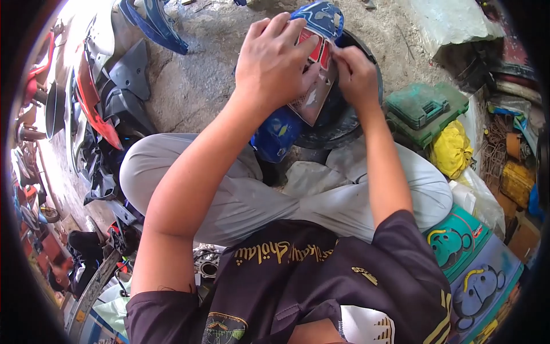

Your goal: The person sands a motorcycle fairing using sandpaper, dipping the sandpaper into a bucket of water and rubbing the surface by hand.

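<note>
A blue plastic motorcycle body panel (pixel 277 136) with printed markings lies in front of my crossed legs, partly over a black round tub (pixel 326 133). On top of it is a red and greyish decal (pixel 314 98) with a pointed lower end. My left hand (pixel 275 60) rests on the decal and panel, fingers spread out, thumb toward the decal's middle. My right hand (pixel 356 74) is closed at the decal's right edge, its thumb and forefinger pinched together there. The fingertips partly hide that edge.
Another blue panel (pixel 154 26) lies at the upper left. Red and black body panels (pixel 94 94) are piled on the left. To the right are a green tool case (pixel 427 112), a yellow plastic bundle (pixel 451 149) and boxes with a cartoon mouse (pixel 458 243).
</note>
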Tool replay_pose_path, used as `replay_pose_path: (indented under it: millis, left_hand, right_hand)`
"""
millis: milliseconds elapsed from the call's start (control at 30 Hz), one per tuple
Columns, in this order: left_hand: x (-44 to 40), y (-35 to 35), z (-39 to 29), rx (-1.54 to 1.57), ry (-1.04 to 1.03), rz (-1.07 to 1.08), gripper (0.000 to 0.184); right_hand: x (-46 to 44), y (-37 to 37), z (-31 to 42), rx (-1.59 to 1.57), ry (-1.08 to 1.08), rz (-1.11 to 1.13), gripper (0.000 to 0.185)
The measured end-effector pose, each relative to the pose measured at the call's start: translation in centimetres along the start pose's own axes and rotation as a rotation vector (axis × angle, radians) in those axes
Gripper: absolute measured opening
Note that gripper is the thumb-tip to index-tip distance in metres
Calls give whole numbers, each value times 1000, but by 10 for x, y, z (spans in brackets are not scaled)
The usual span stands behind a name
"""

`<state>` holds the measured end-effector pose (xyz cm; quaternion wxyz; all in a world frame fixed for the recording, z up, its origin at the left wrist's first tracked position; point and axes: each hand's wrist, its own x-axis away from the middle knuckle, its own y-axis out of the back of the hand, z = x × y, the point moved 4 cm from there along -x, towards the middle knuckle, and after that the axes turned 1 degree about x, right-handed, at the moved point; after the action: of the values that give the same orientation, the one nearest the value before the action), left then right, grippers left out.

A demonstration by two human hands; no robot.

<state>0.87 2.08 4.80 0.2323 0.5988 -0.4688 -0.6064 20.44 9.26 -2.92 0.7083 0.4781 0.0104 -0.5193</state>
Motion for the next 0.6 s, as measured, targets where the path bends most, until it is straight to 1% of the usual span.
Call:
replay_pose_path:
  millis: [33,133,267,300,400,433,467,533,600]
  left_hand:
    - [0,0,0,2,-7,10,40]
    - [1,1,3,25,-28,11,45]
    - [0,2,-3,24,-6,4,40]
    - [-2,2,-3,25,7,35,41]
    - [-3,3,-4,15,17,58,43]
    - [-4,3,-6,3,30,87,43]
    - [-4,3,-8,-23,47,96,43]
    - [-3,0,-14,-73,84,116,43]
    - [-4,-4,-19,-108,113,138,41]
  right_hand:
    - [-12,1,-6,-35,5,9,10]
    - [-24,2,-21,-57,118,92,10]
    - [-15,15,-14,-101,395,197,21]
    - [-22,13,-25,-60,407,223,35]
    - [-30,7,-42,-122,406,213,45]
    - [-27,14,-31,-121,415,254,32]
    - [-16,12,-29,-202,470,253,36]
    - [-20,13,-34,-187,527,297,44]
    - [-32,7,-52,-199,472,261,48]
